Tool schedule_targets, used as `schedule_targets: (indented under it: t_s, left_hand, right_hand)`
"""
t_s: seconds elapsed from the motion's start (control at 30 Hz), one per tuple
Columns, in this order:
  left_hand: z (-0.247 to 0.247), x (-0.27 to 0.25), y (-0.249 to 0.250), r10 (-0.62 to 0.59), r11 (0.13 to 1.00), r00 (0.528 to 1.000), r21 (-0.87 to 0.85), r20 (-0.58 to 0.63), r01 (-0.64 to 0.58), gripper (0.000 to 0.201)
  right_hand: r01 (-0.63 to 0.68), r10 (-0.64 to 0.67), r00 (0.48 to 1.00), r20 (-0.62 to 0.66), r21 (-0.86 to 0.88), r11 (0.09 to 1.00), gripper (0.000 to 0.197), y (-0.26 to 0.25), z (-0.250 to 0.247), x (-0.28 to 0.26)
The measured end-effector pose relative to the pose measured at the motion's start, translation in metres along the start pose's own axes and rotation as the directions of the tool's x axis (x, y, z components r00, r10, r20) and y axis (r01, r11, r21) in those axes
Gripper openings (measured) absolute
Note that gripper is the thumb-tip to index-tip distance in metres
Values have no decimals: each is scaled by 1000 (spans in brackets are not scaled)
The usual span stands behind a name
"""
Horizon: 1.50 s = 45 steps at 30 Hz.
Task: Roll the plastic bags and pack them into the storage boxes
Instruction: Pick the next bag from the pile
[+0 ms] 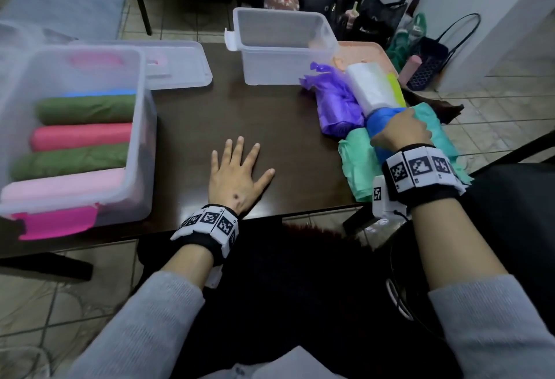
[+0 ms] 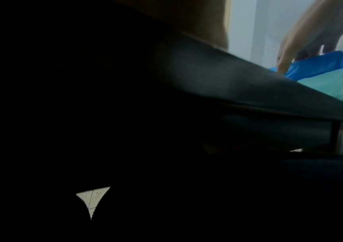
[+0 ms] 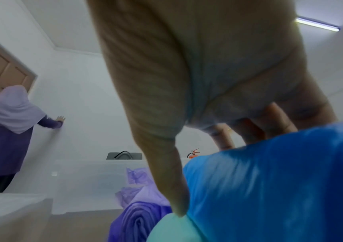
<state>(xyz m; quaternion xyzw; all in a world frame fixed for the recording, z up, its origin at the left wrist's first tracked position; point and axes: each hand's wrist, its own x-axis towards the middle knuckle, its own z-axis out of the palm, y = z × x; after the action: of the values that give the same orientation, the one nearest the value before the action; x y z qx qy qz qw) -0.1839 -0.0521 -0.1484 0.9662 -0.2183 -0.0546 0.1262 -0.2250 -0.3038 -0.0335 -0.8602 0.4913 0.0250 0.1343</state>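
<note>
My right hand [image 1: 399, 129] grips a blue plastic bag [image 1: 377, 125] on top of the pile at the table's right edge. In the right wrist view my thumb [image 3: 166, 180] presses the blue bag [image 3: 270, 180] from the left, with the fingers curled over its far side. Around it lie a purple bag [image 1: 336, 105], a white bag [image 1: 369, 87] and mint-green bags [image 1: 357, 162]. My left hand [image 1: 237, 165] lies flat on the dark table [image 1: 192, 126] with fingers spread, holding nothing. A clear storage box [image 1: 141, 126] at left holds several rolled bags. An empty clear box [image 1: 282, 45] stands at the back.
A clear lid [image 1: 177, 63] lies behind the filled box. A peach tray [image 1: 366, 51] sits under the far end of the pile. Bags and a basket [image 1: 426, 66] stand on the floor by the right wall. Another person [image 3: 7, 131] stands by a door.
</note>
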Motion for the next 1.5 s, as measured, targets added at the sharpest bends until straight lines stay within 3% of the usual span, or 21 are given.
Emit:
schedule_targets:
  t_s: [0.13, 0.27, 0.47, 0.6, 0.8, 0.97, 1.13, 1.23, 1.3, 1.37, 1.5]
  left_hand:
    - [2, 0, 0, 0, 1000, 1000, -4, -10, 0, 68]
    - [2, 1, -1, 3, 1000, 1000, -11, -7, -4, 68]
    - [3, 2, -1, 1, 1000, 1000, -11, -1, -1, 68]
    - [2, 1, -1, 4, 1000, 1000, -24, -7, -4, 67]
    - [2, -3, -5, 20, 999, 999, -50, -42, -22, 64]
    - [2, -3, -7, 24, 998, 999, -63, -26, -25, 64]
    - [2, -2, -7, 24, 995, 999, -95, -22, -26, 65]
    - [-2, 0, -8, 23, 985, 1000, -172, -14, -26, 66]
    - [-5, 2, -10, 12, 968, 1000, -249, -15, -16, 65]
    - [-8, 4, -14, -1, 944, 1000, -330, -31, -9, 61]
    - [-16, 7, -21, -38, 886, 994, -463, -103, -14, 53]
  right_hand:
    - [4, -3, 998, -57, 14, 1000, 64, 1, 4, 0]
    - [23, -21, 999, -46, 24, 999, 70, 2, 0, -3]
    - [195, -194, 980, -54, 10, 981, 77, -13, -17, -21]
    - [396, -395, 918, -44, 24, 918, 73, -38, -19, -37]
    - [606, -602, 790, 119, 0, 796, 69, -91, 31, -50]
    - [681, -659, 723, 207, -51, 730, 66, -106, 68, -42]
    - [717, -715, 649, 261, 105, 689, 72, -102, 69, -25]
    - [646, -678, 698, 233, 205, 735, 75, -99, 63, -17]
    - [647, -645, 699, 309, 113, 754, 71, -96, 61, -14]
    - [689, -664, 662, 349, 66, 722, 63, -94, 62, -17]
    - [762, -760, 578, 295, 138, 633, 60, -92, 66, -25]
